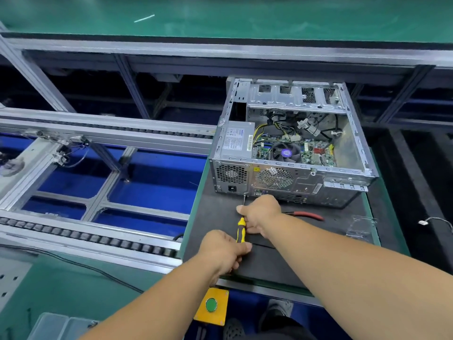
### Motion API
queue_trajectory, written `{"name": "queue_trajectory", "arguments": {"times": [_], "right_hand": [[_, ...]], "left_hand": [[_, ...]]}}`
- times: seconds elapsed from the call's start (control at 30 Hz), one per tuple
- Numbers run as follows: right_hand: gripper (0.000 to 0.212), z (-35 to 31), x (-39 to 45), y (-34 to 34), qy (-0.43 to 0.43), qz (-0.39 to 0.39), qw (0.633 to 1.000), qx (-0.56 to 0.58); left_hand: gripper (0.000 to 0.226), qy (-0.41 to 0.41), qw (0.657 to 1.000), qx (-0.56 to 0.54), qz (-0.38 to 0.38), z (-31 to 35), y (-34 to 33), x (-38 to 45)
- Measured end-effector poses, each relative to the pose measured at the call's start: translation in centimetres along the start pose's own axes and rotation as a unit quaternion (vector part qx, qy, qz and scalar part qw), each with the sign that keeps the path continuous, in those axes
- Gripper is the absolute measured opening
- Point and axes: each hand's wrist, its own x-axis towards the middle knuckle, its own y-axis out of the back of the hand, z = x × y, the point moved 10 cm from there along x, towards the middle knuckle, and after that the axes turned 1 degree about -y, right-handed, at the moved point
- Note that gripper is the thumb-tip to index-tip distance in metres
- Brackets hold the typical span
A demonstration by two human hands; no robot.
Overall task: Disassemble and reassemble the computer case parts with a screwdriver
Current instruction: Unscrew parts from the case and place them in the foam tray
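I see the open computer case [291,143] lying on its side on the black mat [215,217] right of centre, its rear panel facing me and the motherboard, fan and silver power supply [236,139] exposed from above. Just below it, centre frame, my two hands meet on the yellow-and-black screwdriver [241,229]: my left hand [224,250] curls around the butt of the handle, which it hides, and my right hand [261,214] pinches the front of the handle and the shaft from the right. Most of the shaft is covered by that hand; only the thin tip shows at the lower edge of the rear panel, and I can't make out the screw it meets. A red-handled tool [305,215] pokes out behind my right wrist, its working end hidden. A clear plastic piece [361,227] lies at the mat's right edge, hard to identify. A yellow box with a green button [211,305] sits at the bottom centre.
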Motion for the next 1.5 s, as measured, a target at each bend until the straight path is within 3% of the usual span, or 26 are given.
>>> {"name": "queue_trajectory", "arguments": {"times": [0.1,0.3,0.47,0.57,0.77,0.87,0.97,1.1,1.17,1.27,1.4,1.5], "right_hand": [[0.02,-0.1,0.2,-0.4,-0.004,-0.003,1.0,0.0],[0.016,0.4,0.9,-1.4,-0.023,-0.027,0.999,0.031],[0.013,0.7,1.4,-1.6,-0.024,-0.035,0.998,0.047],[0.007,0.9,1.6,-1.9,-0.033,-0.049,0.996,0.069],[0.01,1.2,2.0,-2.2,-0.032,-0.061,0.993,0.098],[0.012,1.4,2.1,-2.4,-0.033,-0.06,0.992,0.105],[0.011,1.5,2.4,-2.3,-0.04,-0.049,0.99,0.126],[0.016,1.7,2.8,-2.9,-0.056,-0.064,0.985,0.15],[0.016,2.0,3.0,-3.1,-0.056,-0.062,0.984,0.154],[0.015,2.2,3.2,-3.4,-0.056,-0.063,0.982,0.166],[0.017,2.2,3.3,-3.4,-0.057,-0.06,0.984,0.16],[0.018,2.2,3.3,-3.4,-0.055,-0.055,0.983,0.168]], "left_hand": [[0.032,0.001,1.0,-0.017,0.013,-0.2,0.2,-0.2],[0.02,0.055,0.982,-0.161,-0.08,-1.0,-1.4,-0.2],[0.015,0.01,0.998,-0.063,-0.016,-0.3,-0.4,-0.1],[0.031,-0.009,0.999,-0.025,0.028,0.1,-0.4,-0.1],[0.02,0.045,0.978,-0.181,-0.095,-0.7,-1.7,-0.2],[0.018,0.016,0.995,-0.092,-0.045,-0.4,-0.8,0.4],[0.035,-0.012,0.999,0.005,0.036,0.2,0.0,0.3],[0.026,0.045,0.983,-0.16,-0.079,-0.1,-1.4,-0.3],[0.022,0.072,0.972,-0.187,-0.123,-0.5,-1.6,-0.5],[0.016,0.046,0.987,-0.13,-0.079,-0.4,-1.1,0.1],[0.032,-0.002,1.0,-0.006,0.024,0.4,-0.1,0.5],[0.028,0.011,0.995,-0.092,-0.043,0.1,-0.8,0.2]]}}
